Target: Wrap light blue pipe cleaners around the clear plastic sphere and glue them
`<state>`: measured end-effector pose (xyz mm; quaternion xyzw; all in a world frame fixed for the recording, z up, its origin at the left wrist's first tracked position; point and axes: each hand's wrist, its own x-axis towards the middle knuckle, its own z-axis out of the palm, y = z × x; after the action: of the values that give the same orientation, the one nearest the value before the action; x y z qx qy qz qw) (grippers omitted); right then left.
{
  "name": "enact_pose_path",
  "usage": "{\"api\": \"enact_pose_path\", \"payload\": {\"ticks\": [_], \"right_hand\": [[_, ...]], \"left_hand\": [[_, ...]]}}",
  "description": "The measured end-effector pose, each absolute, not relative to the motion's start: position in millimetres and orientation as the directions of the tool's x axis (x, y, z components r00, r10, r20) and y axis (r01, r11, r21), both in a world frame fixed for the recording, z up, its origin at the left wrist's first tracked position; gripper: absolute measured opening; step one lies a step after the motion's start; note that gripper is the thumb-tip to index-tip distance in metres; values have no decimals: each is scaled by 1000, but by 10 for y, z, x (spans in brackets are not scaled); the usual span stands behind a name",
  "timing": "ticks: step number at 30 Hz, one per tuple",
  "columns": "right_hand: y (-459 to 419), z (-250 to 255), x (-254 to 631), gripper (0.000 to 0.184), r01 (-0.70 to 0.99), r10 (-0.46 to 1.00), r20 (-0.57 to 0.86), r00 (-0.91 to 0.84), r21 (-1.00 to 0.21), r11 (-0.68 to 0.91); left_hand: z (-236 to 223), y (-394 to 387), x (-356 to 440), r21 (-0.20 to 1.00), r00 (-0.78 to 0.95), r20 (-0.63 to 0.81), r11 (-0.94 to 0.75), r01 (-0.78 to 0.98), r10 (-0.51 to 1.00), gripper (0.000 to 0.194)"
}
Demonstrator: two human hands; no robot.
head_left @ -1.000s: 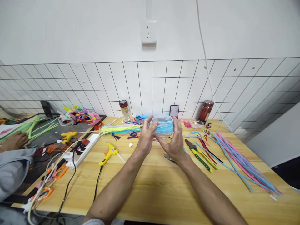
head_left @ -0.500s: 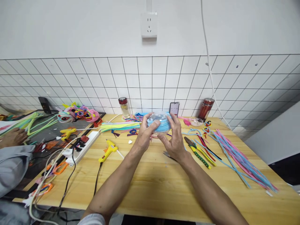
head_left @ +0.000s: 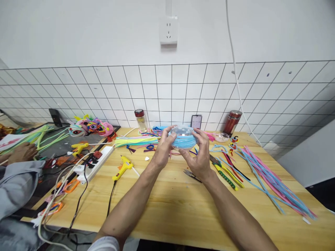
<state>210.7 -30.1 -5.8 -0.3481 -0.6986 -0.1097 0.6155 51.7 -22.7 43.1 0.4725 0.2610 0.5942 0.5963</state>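
Between my hands, raised over the table, is a clear round plastic shell wrapped with light-blue pipe cleaner point(head_left: 184, 141) in stacked rings; its top is bare and see-through. My left hand point(head_left: 164, 148) grips its left side, thumb on the front. At the right side, my right hand point(head_left: 200, 153) has fingers on the rim and the thumb beneath. Below my right hand lies a pair of thread snips point(head_left: 192, 175). Just beyond it on the right are green-and-yellow pliers point(head_left: 227, 174). Behind the shell, a bundle of pipe cleaners point(head_left: 136, 141) is partly covered by my left hand.
A yellow glue gun point(head_left: 123, 168) and a white power strip point(head_left: 98, 162) with trailing cords stand left. Blue and pink pipe cleaners point(head_left: 274, 181) lie right. At the back are a glass bottle point(head_left: 140, 121), a phone point(head_left: 196, 121) and a red flask point(head_left: 232, 123). A co-worker's hand point(head_left: 23, 152) rests far left.
The shell is tipped slightly, showing more of its blue rings at the front. Both hands keep their hold. The whole view has shifted a little.
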Motion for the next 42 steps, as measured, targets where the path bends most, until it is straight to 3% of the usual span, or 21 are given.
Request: {"api": "enact_pose_path", "payload": {"ticks": [12,22,32,34,37,42], "right_hand": [[-276,-63,2107,71,639,363,932,-8,-274,719],[-248,-61,2101,71,659,368,930,-21,-264,704],[-212,-80,2135,90,579,417,909,-24,-327,747],[-226,-62,2150,87,547,428,903,-24,-346,762],[-241,-43,2176,86,480,456,889,-29,-388,787],[-211,-66,2217,88,401,448,892,-57,-390,829]], "left_hand": [[241,-78,452,899,134,324,-260,-351,937,62],[278,-75,471,913,158,199,-124,-389,967,69],[293,4,433,882,234,166,-38,-469,958,68],[288,-7,430,884,209,235,-119,-453,949,72],[296,-96,443,847,106,455,-393,-359,884,78],[290,-261,452,660,12,749,-747,75,663,100]]}}
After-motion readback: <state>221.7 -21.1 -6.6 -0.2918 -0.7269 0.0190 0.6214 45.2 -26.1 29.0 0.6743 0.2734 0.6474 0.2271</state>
